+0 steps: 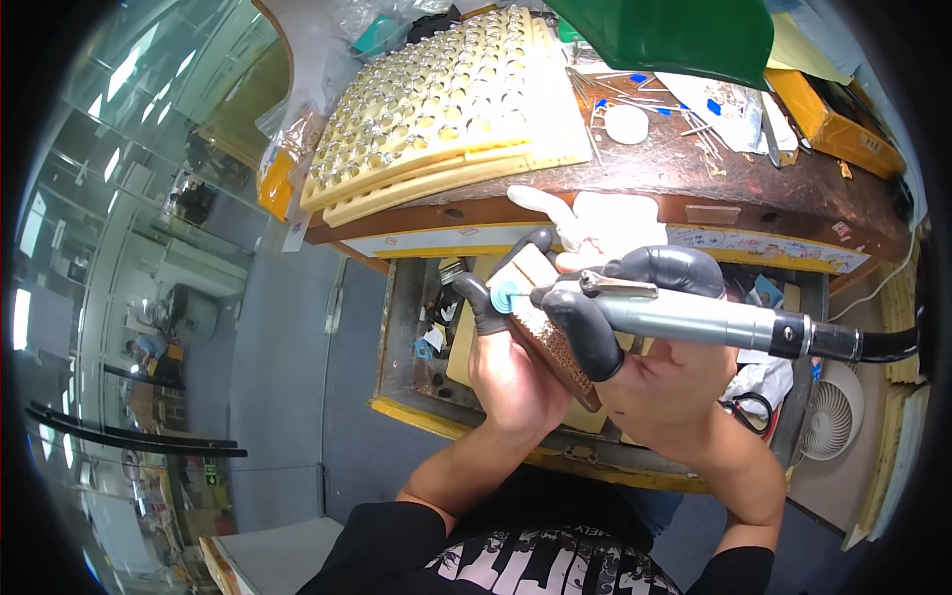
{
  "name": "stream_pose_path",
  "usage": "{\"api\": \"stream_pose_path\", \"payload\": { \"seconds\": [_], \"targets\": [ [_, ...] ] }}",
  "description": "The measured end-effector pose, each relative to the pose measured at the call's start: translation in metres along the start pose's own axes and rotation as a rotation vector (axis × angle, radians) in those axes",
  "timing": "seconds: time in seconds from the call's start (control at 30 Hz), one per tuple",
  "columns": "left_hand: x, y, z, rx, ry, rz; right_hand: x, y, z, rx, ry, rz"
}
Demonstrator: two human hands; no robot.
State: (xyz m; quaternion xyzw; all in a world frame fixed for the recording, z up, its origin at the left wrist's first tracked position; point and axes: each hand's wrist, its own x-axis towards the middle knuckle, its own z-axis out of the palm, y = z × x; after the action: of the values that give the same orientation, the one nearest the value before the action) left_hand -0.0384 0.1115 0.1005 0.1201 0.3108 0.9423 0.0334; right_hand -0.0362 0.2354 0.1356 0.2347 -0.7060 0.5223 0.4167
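My left hand (501, 377), with black covers on fingertips, grips a brown wooden block (552, 350) with a pale top end and a small light blue round piece (503, 296) at it. My right hand (664, 367), in black finger covers, is closed around a silver rotary handpiece (714, 319) with a black cable; its tip is at the blue piece. A white-covered finger reaches up toward the bench edge behind them. Both hands are over an open drawer (402, 411) with a yellow rim.
Pale stacked trays (426, 114) of small metal rings lie on the wooden bench (674, 169) among pins, a white disc (627, 124) and an orange box (831, 124). A green shade (674, 35) hangs above. A fan (831, 412) stands right; glass partitions and a distant person (147, 347) are left.
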Motion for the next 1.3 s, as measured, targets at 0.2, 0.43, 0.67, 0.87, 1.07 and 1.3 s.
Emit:
{"api": "stream_pose_path", "payload": {
  "seconds": [0.2, 0.43, 0.67, 0.87, 1.07, 1.3],
  "targets": [
    [0.003, 0.0, 0.018, 0.072, 0.187, 0.006, -0.003, 0.0, -0.003, -0.011, 0.027, 0.053],
    [0.002, 0.001, 0.013, 0.053, 0.216, -0.008, 0.001, 0.003, 0.0, 0.005, 0.013, -0.062],
    [-0.001, 0.0, 0.011, 0.061, 0.17, -0.018, -0.003, 0.003, 0.001, 0.043, -0.002, -0.01],
    [-0.001, -0.001, 0.006, -0.056, 0.083, -0.03, -0.006, 0.002, -0.003, 0.026, -0.036, 0.023],
    [-0.003, 0.003, 0.005, 0.01, 0.128, -0.029, 0.0, 0.0, -0.001, 0.029, -0.007, -0.038],
    [-0.006, 0.0, 0.005, 0.107, 0.222, -0.041, -0.001, -0.001, 0.0, 0.029, 0.013, 0.012]
  ]
}}
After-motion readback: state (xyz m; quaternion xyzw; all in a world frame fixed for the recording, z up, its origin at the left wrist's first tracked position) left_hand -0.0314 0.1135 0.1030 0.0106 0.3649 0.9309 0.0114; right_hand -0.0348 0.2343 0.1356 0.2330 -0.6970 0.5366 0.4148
